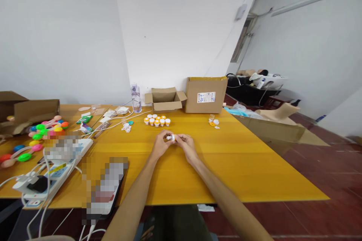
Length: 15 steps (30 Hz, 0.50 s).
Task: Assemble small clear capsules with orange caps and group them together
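Over the middle of the table, my left hand (162, 142) and my right hand (185, 145) meet around a small white round piece (173, 138), which looks like a plastic part with a hint of orange. Fingertips of both hands pinch it from either side, hiding much of it. Just beyond my hands stands a tight group of small white-and-orange capped pieces (157, 120). Farther right lie a few loose pieces, among them an orange ring (212, 124) and a white round part (216, 122). Left of the group are a teal ring (130, 122) and small white parts (127, 128).
An open cardboard box (166, 99), a closed carton (206, 96) and a water bottle (136, 98) stand against the wall. On the left are a power strip (82, 150) with cables, colourful bead toys (42, 131) and a phone (109, 188) near the front edge.
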{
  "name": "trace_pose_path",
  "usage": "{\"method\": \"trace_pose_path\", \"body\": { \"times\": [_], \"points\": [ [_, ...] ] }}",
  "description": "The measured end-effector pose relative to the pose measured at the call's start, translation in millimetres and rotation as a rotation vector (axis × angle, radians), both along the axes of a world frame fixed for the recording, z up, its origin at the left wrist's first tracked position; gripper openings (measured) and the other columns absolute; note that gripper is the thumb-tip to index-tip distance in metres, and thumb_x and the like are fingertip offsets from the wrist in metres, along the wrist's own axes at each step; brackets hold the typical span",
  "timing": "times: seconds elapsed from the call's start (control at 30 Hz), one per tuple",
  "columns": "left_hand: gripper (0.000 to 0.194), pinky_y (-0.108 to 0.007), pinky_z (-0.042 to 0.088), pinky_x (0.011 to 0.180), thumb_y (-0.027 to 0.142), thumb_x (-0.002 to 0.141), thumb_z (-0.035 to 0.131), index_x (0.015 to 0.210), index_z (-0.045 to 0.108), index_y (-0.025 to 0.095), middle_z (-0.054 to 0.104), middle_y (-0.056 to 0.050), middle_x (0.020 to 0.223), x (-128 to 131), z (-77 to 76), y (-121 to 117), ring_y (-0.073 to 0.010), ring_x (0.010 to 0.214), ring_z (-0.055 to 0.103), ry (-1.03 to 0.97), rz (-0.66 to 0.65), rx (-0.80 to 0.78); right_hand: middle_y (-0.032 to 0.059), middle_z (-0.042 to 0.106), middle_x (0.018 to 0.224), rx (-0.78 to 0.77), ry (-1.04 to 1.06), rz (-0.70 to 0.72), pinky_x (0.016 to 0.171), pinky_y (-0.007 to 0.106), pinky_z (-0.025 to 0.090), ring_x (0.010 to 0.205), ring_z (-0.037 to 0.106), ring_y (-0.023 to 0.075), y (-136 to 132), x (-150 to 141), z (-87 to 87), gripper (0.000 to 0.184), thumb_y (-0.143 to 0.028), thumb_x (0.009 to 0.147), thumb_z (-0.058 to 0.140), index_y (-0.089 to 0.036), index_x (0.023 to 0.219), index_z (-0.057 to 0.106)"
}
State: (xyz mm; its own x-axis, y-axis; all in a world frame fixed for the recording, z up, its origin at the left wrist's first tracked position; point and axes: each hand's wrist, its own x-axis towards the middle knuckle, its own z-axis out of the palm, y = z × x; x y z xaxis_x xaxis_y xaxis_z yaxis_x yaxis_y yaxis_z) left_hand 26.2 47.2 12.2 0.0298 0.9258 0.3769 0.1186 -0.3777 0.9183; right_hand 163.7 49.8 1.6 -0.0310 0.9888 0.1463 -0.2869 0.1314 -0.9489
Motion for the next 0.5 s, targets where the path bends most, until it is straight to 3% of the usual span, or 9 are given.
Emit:
{"method": "trace_pose_path", "body": {
  "times": [0.5],
  "points": [
    [0.024, -0.031, 0.049, 0.083, 0.011, 0.065, 0.071, 0.087, 0.071, 0.020, 0.069, -0.001, 0.088, -1.3, -4.3, 0.9, -0.0174, 0.085, 0.062, 0.076, -0.009, 0.107, 0.0016, 0.062, 0.073, -0.048, 0.000, -0.024, 0.072, 0.034, 0.057, 0.073, 0.062, 0.0181, -1.0, 1.9, 0.5, 0.045, -0.060, 0.050, 0.084, -0.019, 0.060, 0.069]
  ]
}}
